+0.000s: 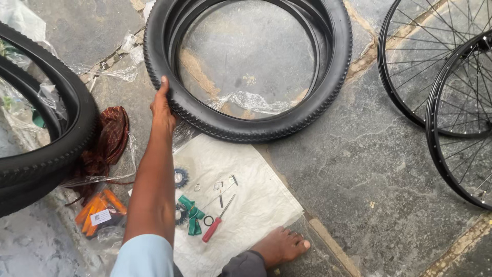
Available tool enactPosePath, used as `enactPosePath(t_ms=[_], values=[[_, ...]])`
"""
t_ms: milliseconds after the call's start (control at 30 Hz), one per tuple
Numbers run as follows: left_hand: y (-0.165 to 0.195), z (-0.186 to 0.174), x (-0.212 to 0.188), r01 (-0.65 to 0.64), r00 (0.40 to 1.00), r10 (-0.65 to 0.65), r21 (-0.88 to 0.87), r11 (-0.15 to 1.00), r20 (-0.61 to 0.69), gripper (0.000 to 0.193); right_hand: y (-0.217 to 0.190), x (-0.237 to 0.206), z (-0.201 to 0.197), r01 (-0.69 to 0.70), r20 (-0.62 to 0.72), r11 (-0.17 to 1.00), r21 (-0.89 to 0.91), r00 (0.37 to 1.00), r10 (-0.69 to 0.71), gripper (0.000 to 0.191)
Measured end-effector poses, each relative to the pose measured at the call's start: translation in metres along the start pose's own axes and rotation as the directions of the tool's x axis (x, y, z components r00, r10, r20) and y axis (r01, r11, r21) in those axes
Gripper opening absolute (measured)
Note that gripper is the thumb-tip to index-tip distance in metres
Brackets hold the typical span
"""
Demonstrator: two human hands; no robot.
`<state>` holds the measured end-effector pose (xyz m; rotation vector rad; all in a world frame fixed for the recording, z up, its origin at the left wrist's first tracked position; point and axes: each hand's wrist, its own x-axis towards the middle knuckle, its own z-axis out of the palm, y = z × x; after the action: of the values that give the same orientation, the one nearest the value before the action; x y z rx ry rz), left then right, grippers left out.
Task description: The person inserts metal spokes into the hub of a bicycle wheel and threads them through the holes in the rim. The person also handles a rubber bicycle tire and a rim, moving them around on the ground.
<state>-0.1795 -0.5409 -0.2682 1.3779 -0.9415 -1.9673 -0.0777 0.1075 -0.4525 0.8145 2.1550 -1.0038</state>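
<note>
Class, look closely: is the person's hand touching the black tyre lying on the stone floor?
Touching. The head view shows the left hand resting on the tyre, fingers laid over its knobbly outer edge.

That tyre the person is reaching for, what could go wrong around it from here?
The left hand grips the tyre right above the white sheet; dragging it could scatter the small parts and the red-handled screwdriver. The bare foot is close to that tool. Loose plastic wrap under the tyre might snag.

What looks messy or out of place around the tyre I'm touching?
Torn clear plastic wrap lies crumpled inside the tyre under your left hand. A brown cloth is bunched beside it. No damage shows.
</note>
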Motion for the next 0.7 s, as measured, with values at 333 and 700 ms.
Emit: enactPosePath(t_ms=[333,700], values=[[0.091,0.071,-0.120,-0.668,0.614,0.595,-0.059,0.742,0.519,0.035,-0.056,-0.020,-0.053,0.051,-0.048,0.998,0.027,0.998,-0.049,0.034],[-0.025,0.089,-0.393,-0.307,0.119,0.178,-0.134,0.942,0.977,0.116,-0.210,-0.244,-0.195,0.951,-0.296,0.300,0.078,0.309,-0.904,0.081]])
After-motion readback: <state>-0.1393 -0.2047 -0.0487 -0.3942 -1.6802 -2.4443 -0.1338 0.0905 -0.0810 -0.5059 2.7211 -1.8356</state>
